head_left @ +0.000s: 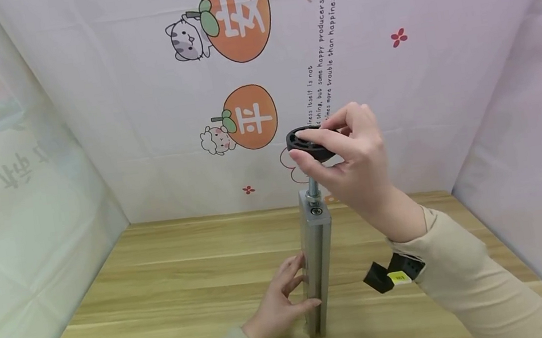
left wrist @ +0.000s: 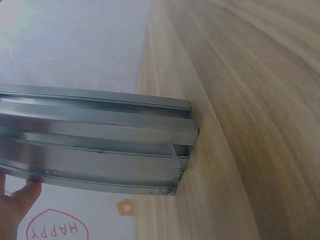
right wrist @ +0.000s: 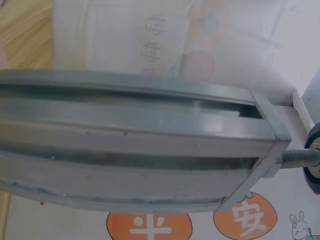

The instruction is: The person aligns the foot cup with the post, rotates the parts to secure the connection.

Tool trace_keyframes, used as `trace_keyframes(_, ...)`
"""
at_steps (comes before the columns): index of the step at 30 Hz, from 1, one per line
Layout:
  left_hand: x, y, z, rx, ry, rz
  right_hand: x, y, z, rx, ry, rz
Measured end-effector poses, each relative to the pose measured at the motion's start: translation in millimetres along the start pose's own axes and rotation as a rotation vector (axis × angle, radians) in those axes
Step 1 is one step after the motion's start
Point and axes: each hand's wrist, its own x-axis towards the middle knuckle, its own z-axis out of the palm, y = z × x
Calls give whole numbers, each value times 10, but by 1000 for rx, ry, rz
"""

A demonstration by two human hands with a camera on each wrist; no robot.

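A grey aluminium extrusion profile (head_left: 320, 254) stands upright on the table, with slots running along its sides. My left hand (head_left: 275, 302) holds it low down, thumb at the near side and fingers at the far side. On top is an end plate (head_left: 318, 220) with a screw, and out of it rises a threaded rod (head_left: 313, 187) with a nut at its base. A round black levelling foot (head_left: 322, 154) tops the rod. My right hand (head_left: 364, 159) pinches this foot by its rim. In the left wrist view, the profile's lower end (left wrist: 170, 131) meets the wood.
The wood-grain table (head_left: 172, 281) spreads around the profile. White printed cloth (head_left: 136, 95) hangs behind it and along both sides. A black wrist camera (head_left: 380, 276) juts from the right sleeve.
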Motion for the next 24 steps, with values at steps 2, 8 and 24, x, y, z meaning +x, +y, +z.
trace_keyframes(2, 10, -5, -8, 7, 0, 19, 12, 4, -10, -28, -7, -14)
trace_keyframes(8, 15, -17, -21, 23, -5, 45, 20, 20, -39, -12, -31, -5)
trace_keyframes(24, 6, -47, -19, 51, 2, 103, -139, 424, -13, 1464, -486, 702)
